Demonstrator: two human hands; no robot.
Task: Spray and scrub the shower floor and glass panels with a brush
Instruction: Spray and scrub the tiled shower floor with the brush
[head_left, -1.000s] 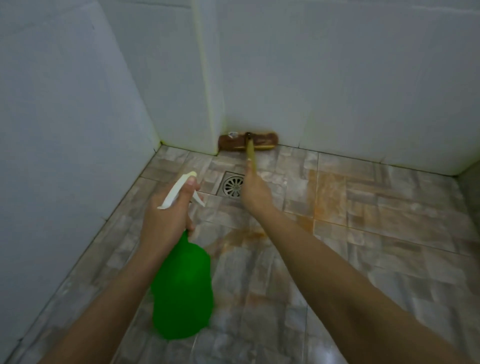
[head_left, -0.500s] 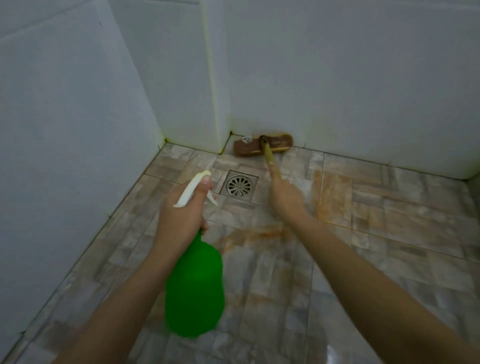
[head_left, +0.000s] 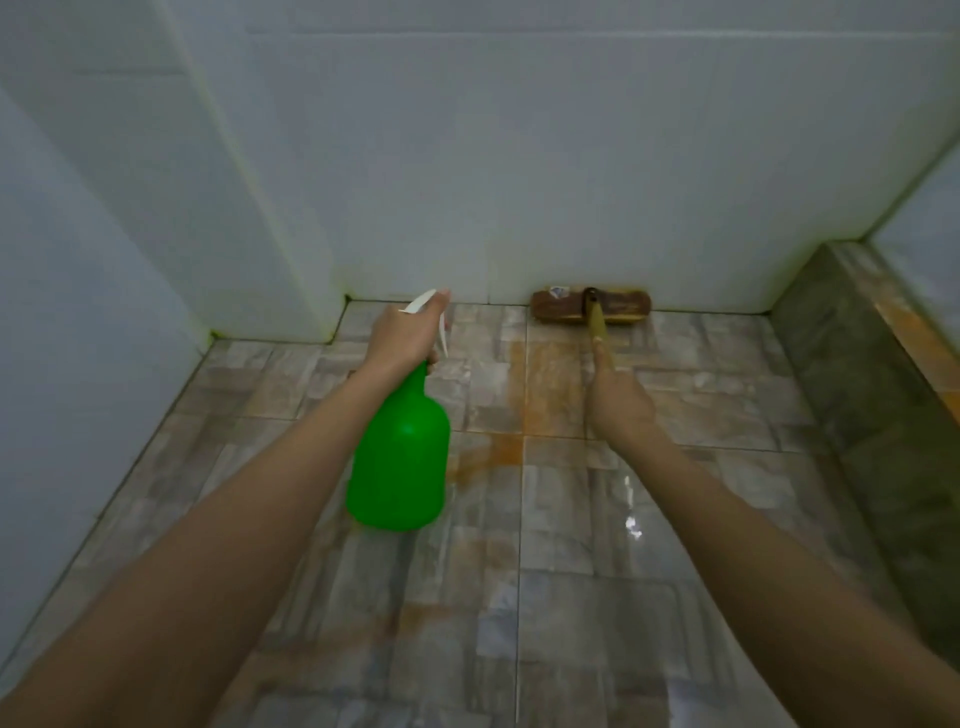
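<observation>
Slid right along the wall (head_left: 519, 182) foot since a second ago: brush (head_left: 561, 306), brown block head with yellowish bristles, just ahead of right hand (head_left: 618, 402), down on wet, rust-stained floor (head_left: 571, 571). Right hand clamped round yellow handle (head_left: 597, 325), forefinger along it. Left hand (head_left: 402, 335) gripping white sprayer (head_left: 418, 302) of green bottle (head_left: 400, 457), body hanging below wrist.

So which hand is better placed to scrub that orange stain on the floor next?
Right. The right hand grips the brush handle, and the brush head sits on the tiles against the wall, just beyond the orange stain. The left hand holds the green spray bottle.
</observation>
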